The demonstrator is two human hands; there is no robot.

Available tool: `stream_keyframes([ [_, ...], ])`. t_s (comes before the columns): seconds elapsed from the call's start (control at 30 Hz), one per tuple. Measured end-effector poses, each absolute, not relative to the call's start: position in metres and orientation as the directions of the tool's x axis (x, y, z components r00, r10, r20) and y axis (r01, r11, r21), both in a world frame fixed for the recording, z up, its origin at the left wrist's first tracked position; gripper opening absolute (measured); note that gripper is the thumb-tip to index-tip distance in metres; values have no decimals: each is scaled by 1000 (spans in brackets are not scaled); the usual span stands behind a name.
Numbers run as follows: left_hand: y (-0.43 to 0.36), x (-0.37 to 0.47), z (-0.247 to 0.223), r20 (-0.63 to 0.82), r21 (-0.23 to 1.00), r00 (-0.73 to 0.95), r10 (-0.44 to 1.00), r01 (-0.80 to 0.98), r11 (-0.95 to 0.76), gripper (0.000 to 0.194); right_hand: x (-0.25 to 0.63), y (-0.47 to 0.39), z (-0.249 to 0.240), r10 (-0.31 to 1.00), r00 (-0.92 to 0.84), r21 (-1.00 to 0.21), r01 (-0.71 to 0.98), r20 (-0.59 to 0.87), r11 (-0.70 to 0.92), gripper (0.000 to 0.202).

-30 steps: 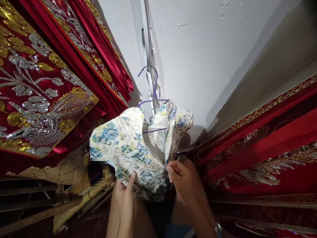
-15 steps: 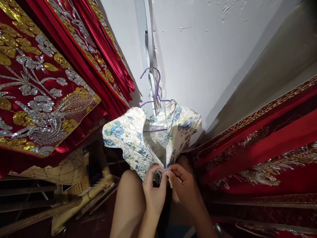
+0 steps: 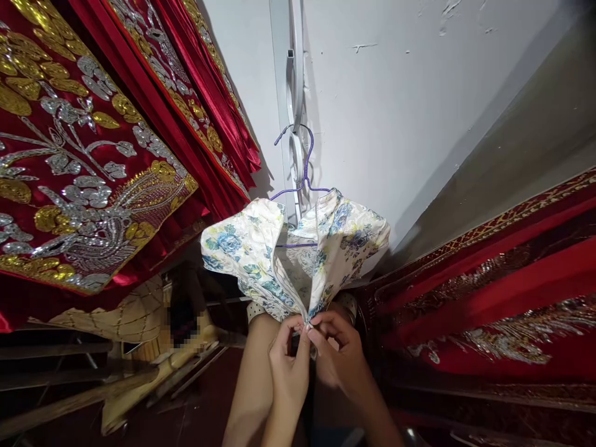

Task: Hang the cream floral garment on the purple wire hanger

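A short-sleeved white garment (image 3: 233, 245) with blue and yellow flowers hangs on a purple wire hanger (image 3: 306, 167). Its front opening forms a V, with what looks like a zip along the edges. At the bottom of the V, my left hand (image 3: 291, 351) pinches the fabric edge between thumb and fingers. My right hand (image 3: 339, 347) pinches right beside it, thumb against forefinger, at the same point. Whatever small part lies between the fingertips is mostly hidden. The lower garment is hidden behind my hands and knees.
The hanger's hook sits on a white metal stand (image 3: 297, 74) against the pale wall (image 3: 395, 124). Red sequined cloths hang at left (image 3: 93, 186) and right (image 3: 503, 310). A wooden chair or bench (image 3: 139, 385) stands at lower left.
The view has shifted slightly, so the hanger and garment appear a little further right. Both hands keep their pinch at the base of the opening, which looks slightly narrower near the fingers.
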State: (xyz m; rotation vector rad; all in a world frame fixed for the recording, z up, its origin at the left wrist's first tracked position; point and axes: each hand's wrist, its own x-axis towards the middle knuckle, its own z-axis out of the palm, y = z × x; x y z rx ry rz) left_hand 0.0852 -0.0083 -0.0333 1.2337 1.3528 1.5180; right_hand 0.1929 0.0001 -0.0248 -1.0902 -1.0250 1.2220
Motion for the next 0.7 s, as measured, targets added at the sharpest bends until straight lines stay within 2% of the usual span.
stream_keyframes([
  [0.2,-5,80,-34,245,966,-228,942,137,-218,9,190,0,-27,997,70,-978,-207,19,33,18],
  [0.43,-4,68,-35,364,912,-176,914,268,-312,4,194,2,-28,999,18,-999,-11,32,32,27],
  [0.7,-6,68,-28,285,937,-105,953,241,-254,12,196,18,-5,959,45,-948,171,281,269,23],
])
